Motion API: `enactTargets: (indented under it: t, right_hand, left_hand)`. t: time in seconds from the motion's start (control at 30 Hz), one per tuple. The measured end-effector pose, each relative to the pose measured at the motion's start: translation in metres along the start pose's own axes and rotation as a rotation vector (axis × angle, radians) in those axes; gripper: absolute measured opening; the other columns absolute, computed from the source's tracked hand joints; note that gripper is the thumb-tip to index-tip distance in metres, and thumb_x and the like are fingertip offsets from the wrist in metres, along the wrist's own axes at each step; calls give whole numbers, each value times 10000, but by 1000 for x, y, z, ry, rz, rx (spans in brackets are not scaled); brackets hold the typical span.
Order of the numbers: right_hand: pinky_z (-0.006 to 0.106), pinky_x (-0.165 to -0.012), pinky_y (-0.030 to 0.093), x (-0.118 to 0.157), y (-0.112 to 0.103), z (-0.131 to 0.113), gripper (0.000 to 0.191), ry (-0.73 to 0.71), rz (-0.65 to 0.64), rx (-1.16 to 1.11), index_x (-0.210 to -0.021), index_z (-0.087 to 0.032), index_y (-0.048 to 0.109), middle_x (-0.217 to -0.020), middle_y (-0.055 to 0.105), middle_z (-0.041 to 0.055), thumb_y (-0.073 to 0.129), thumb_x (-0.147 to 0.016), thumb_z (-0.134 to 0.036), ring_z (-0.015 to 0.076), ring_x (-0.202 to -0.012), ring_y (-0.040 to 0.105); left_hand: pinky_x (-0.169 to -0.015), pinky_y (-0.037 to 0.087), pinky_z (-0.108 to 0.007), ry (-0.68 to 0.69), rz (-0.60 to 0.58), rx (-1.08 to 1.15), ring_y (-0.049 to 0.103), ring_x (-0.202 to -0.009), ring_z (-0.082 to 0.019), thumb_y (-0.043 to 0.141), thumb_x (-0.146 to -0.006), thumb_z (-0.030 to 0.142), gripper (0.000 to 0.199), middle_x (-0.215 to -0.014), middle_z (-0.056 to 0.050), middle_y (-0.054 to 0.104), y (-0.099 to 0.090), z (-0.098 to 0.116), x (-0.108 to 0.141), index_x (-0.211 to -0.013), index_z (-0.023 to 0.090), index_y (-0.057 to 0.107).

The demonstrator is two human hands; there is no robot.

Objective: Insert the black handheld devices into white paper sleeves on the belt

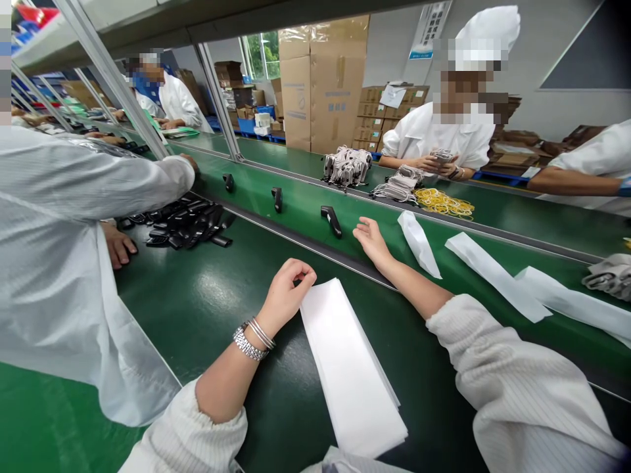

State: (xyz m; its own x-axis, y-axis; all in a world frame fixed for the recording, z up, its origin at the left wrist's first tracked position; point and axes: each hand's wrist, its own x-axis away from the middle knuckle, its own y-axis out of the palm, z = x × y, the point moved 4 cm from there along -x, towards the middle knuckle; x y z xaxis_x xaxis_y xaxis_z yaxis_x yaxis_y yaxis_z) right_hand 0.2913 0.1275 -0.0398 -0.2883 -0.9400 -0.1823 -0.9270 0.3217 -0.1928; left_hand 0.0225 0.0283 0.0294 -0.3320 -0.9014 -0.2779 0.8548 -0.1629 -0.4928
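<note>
A stack of long, flat white sleeves (352, 368) lies on the green table in front of me. My left hand (288, 292), with a watch and bangles on its wrist, is closed in a pinch at the far left corner of the stack. My right hand (373, 242) reaches over the green conveyor belt, fingers apart and slightly bent, holding nothing. Just left of its fingertips lies a black handheld device (331, 221) with an angled body. Two more black devices, a middle one (277, 200) and a farther one (228, 182), rest on the belt to the left.
Filled white sleeves (497, 276) lie on the belt at right. A co-worker's sleeve (89, 177) reaches across at left, beside a pile of black devices (187, 223). Opposite, another person handles bundled cables (401, 184) near yellow rubber bands (444, 202). Metal posts (219, 98) carry an overhead shelf.
</note>
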Motion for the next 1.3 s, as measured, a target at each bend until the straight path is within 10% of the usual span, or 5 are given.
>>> enactTargets:
  t: [0.73, 1.07, 1.3]
  right_hand:
    - [484, -1082, 416, -1, 4, -5, 552, -22, -29, 28, -1250, -230, 462, -1306, 567, 135, 630, -742, -367, 263, -1239, 547]
    - [538, -924, 481, 0, -12, -13, 445, -255, -39, 811, -1222, -268, 568, -1089, 628, 126, 579, -781, -212, 336, -1075, 549]
    - [527, -904, 469, -15, -30, -1, 471, -93, 41, 697, -1285, -254, 515, -1104, 621, 125, 520, -815, -219, 318, -1005, 585]
  left_hand:
    - [-709, 453, -287, -10, -50, -14, 567, -825, -166, 542, -906, 272, 133, -903, -36, 598, 1, 0, 1, -838, 197, 629]
    - [-702, 450, -305, -28, -73, -236, 562, -795, -177, 575, -869, 292, 122, -894, -36, 592, -4, 1, 2, -798, 201, 615]
    - [-758, 383, -346, -139, -280, -485, 581, -828, -228, 713, -748, 454, 274, -871, -23, 620, -7, -8, 2, -787, 203, 607]
